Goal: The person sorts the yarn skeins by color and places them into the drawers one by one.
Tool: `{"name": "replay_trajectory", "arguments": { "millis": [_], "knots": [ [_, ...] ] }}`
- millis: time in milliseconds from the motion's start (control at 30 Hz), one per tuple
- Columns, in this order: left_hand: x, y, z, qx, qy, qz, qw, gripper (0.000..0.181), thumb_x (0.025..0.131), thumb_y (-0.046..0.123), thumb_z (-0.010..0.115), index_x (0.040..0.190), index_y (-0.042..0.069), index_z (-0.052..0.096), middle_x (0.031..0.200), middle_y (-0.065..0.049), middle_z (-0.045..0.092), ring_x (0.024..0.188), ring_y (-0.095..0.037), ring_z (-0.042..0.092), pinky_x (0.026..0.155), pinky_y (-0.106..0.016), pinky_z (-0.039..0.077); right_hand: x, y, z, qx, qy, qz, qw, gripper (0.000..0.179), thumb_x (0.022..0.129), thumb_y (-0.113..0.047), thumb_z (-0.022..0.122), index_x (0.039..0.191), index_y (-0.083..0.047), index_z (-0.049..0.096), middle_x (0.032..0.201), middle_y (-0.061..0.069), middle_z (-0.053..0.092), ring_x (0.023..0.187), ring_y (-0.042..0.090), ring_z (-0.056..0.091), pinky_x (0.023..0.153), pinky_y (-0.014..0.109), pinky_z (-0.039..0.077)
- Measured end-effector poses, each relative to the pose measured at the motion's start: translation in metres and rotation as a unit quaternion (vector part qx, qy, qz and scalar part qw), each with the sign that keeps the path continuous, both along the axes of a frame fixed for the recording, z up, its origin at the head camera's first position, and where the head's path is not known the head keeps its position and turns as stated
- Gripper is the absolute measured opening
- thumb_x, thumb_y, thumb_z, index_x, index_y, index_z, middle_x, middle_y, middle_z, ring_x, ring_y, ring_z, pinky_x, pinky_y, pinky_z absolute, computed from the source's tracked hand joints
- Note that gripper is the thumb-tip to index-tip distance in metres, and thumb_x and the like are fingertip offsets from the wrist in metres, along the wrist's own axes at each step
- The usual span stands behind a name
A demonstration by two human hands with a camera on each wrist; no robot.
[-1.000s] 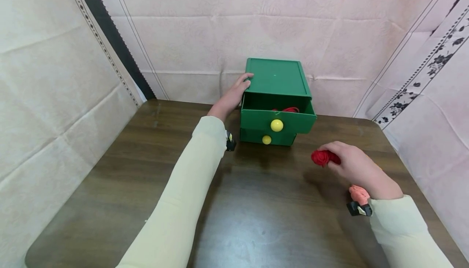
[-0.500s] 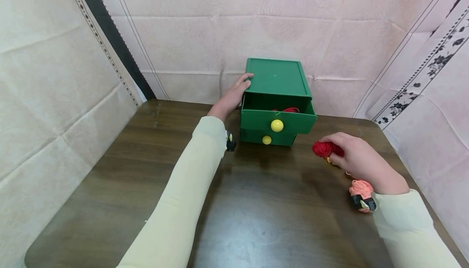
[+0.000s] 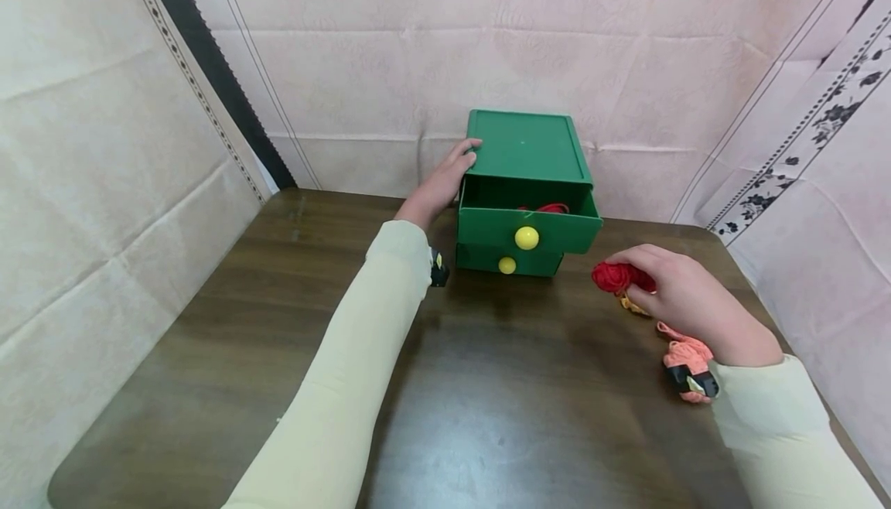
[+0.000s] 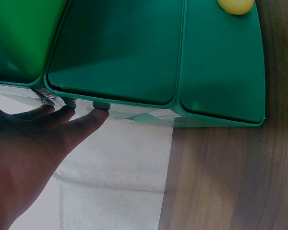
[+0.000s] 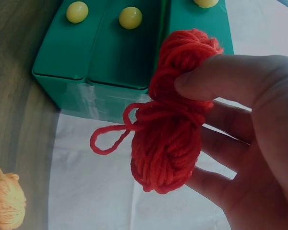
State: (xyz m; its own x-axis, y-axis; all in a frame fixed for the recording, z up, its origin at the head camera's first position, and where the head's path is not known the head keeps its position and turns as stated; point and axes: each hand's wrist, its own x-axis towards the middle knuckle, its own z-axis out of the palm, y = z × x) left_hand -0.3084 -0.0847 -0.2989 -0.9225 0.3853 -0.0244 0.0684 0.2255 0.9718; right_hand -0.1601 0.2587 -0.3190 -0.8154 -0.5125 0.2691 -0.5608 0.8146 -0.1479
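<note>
The right hand [image 3: 689, 296] pinches the red yarn [image 5: 167, 153] and should keep its loop [image 5: 105, 152] from snagging, while the left hand [image 3: 440, 186], fingers extended, seems to steady the green box [image 3: 527, 145].

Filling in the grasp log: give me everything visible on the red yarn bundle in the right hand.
The red yarn bundle is a skein of soft-looking strands, with two lobes and a narrowed waist where strands seem to wrap round it. Loose loops stick out at one side. The right hand pinches it near the waist, thumb on one face, fingers behind. It is held in front and to the right of the green drawer box, apart from it, apparently above the table.
</note>
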Motion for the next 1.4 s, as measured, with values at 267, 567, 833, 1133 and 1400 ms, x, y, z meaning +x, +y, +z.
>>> {"name": "replay_trajectory", "arguments": {
  "millis": [267, 567, 833, 1133, 1400],
  "knots": [
    [-0.004, 0.0, -0.004, 0.007, 0.0, 0.0, 1.0, 0.044, 0.106, 0.04, 0.026, 0.15, 0.036, 0.025, 0.16, 0.0, 0.017, 0.138, -0.026, 0.035, 0.107, -0.054, 0.037, 0.001, -0.004, 0.006, 0.001, 0.022, 0.009, 0.9997, 0.045, 0.075, -0.002, 0.077, 0.116, -0.014, 0.064, 0.107, 0.006, 0.066, 0.092, 0.022, 0.061, 0.075, 0.045, 0.055],
    [-0.002, -0.001, 0.001, -0.001, -0.003, -0.001, 1.0, 0.045, 0.106, 0.041, 0.026, 0.15, 0.036, 0.023, 0.16, 0.0, 0.015, 0.141, -0.026, 0.031, 0.109, -0.055, 0.034, 0.002, -0.01, 0.015, -0.007, 0.033, 0.002, 0.9994, 0.043, 0.075, 0.001, 0.074, 0.114, -0.015, 0.065, 0.106, 0.003, 0.066, 0.091, 0.019, 0.061, 0.074, 0.041, 0.055],
    [-0.003, 0.0, 0.0, 0.001, 0.005, 0.001, 1.0, 0.045, 0.106, 0.039, 0.026, 0.151, 0.034, 0.024, 0.161, 0.0, 0.016, 0.14, -0.025, 0.031, 0.11, -0.053, 0.034, 0.003, -0.011, 0.022, 0.0, 0.053, 0.01, 0.9986, 0.043, 0.074, 0.001, 0.073, 0.113, -0.016, 0.066, 0.105, 0.001, 0.066, 0.089, 0.015, 0.06, 0.071, 0.039, 0.054],
    [-0.004, 0.0, -0.005, 0.008, 0.01, 0.0, 0.9999, 0.045, 0.106, 0.039, 0.026, 0.151, 0.034, 0.025, 0.16, -0.001, 0.018, 0.139, -0.026, 0.034, 0.108, -0.052, 0.036, 0.0, -0.016, 0.03, 0.0, 0.107, 0.04, 0.9934, 0.041, 0.072, 0.0, 0.076, 0.109, -0.014, 0.067, 0.101, 0.001, 0.068, 0.086, 0.016, 0.061, 0.071, 0.04, 0.055],
    [-0.014, 0.0, -0.015, 0.021, 0.005, 0.007, 0.9997, 0.043, 0.105, 0.044, 0.027, 0.148, 0.04, 0.027, 0.158, 0.002, 0.02, 0.138, -0.025, 0.034, 0.109, -0.056, 0.033, -0.002, -0.025, 0.043, -0.007, 0.109, 0.052, 0.9927, 0.042, 0.074, -0.001, 0.076, 0.113, -0.014, 0.066, 0.1, 0.001, 0.068, 0.083, 0.014, 0.06, 0.068, 0.038, 0.054]
  ]
}}
